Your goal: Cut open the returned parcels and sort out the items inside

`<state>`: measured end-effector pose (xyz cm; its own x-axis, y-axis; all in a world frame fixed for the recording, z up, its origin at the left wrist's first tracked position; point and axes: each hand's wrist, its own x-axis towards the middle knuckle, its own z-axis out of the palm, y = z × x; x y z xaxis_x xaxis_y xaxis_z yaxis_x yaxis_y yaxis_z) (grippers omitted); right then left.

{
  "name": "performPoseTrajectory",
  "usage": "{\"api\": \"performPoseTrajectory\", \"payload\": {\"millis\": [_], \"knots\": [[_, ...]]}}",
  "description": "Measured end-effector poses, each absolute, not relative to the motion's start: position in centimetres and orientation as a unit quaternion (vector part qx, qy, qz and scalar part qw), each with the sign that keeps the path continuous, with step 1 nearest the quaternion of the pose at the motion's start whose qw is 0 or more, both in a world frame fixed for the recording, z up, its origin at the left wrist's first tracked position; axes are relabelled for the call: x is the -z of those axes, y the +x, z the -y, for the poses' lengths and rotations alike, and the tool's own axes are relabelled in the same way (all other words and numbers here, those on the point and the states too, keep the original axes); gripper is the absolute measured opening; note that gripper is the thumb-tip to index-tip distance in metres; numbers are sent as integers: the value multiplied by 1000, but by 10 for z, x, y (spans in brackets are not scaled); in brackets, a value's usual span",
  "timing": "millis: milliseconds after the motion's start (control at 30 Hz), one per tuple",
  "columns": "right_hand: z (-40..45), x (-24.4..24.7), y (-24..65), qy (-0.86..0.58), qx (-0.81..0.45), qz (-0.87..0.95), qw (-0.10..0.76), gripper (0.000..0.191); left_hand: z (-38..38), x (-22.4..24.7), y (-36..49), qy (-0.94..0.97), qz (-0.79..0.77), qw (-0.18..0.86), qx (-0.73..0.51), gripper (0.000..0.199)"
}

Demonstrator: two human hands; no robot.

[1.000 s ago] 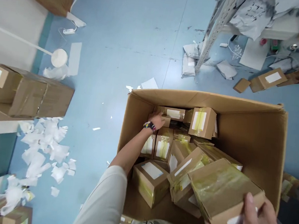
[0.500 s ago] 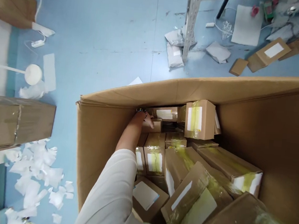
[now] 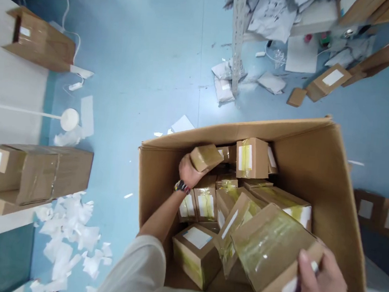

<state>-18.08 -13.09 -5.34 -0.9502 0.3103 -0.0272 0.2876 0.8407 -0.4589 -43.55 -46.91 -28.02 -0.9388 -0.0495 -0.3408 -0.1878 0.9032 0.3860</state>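
Note:
My left hand [image 3: 190,171], with a bracelet at the wrist, grips a small brown cardboard box [image 3: 207,157] near the back left of a large open carton [image 3: 235,127]. That small box is tilted above the others. At the front right, my right hand [image 3: 322,280] is closed on the end of a larger taped cardboard box [image 3: 270,245]. Something dark and partly hidden shows by its fingers. Beneath and between my hands lie several taped boxes, among them a box with a white label [image 3: 196,256] and an upright box [image 3: 252,157] at the back.
The carton's walls surround both hands. Paper scraps [image 3: 68,239] litter the blue floor on the left, beside a long cardboard box [image 3: 54,174]. Beyond the carton stand a metal rack post [image 3: 237,44] and grey parcels [image 3: 224,89]. Small boxes [image 3: 327,83] lie at the back right.
My left hand has lifted a small box from the back left corner. My right hand has come into view, holding a larger box. The view has shifted, showing more of the carton's right side.

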Motion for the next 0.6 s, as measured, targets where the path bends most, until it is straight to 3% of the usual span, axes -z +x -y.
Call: {"api": "performPoseTrajectory", "payload": {"millis": [67,133,267,433,533,600], "knots": [[138,49,-190,-94,-214,972,20,129,465,235,-408,-151,-881,59,-444,103],[143,41,-198,-60,-190,980,23,129,471,196,-373,-200,-753,40,-626,99],[143,34,-203,-62,-180,981,30,117,515,140,-300,-310,-593,132,-731,85],[133,39,-195,-50,-166,985,14,121,563,111,-258,-311,-644,312,-626,94],[129,40,-193,-48,-164,985,15,128,551,121,-262,-243,-807,397,-363,120],[127,39,-195,-45,-173,984,14,133,530,136,-275,-170,-862,441,-185,120]]}}
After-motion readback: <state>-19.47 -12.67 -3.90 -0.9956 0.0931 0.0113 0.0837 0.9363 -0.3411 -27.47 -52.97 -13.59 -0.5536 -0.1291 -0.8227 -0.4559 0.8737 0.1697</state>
